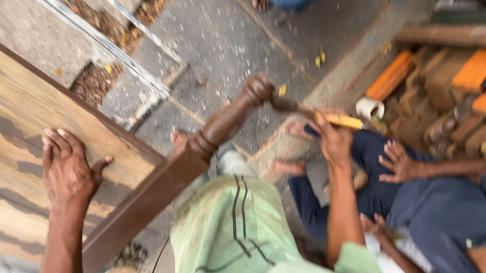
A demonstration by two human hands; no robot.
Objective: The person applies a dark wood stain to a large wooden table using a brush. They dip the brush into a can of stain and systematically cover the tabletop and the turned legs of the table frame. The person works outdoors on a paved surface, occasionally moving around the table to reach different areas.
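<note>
Left hand (67,170) laid flat and wide open on the wooden panel (22,145), fingers spread, holding nothing, only pressing down. Right hand (334,139) closed around the yellow handle of a tool (345,120); dark front part of the tool reaching to the rounded knob at the top of the turned post (227,120). Blurred there, so impossible to tell exactly what kind of tool, or whether its tip touches the knob or only comes very near.

Post joined to the dark brown frame rail (144,200) along the edge of the panel, tilted upward and away, over a grey concrete floor (230,39).

Seemingly somewhere in the middle of the work: panel, rail and post already assembled and dark-stained, the knob end under the tool now. No clear mark of finished work on the knob, because of the blur; how much remains, not possible to say.

Counted: one panel, one rail, one turned post, one yellow-handled tool. Two own hands. Another person in dark blue clothes (429,207) sitting close on the right, with one open hand (398,161) resting on the leg. Several wood blocks (460,95) piled at the upper right, some of them orange. One metal frame (127,57) lying on the floor at the upper left.
</note>
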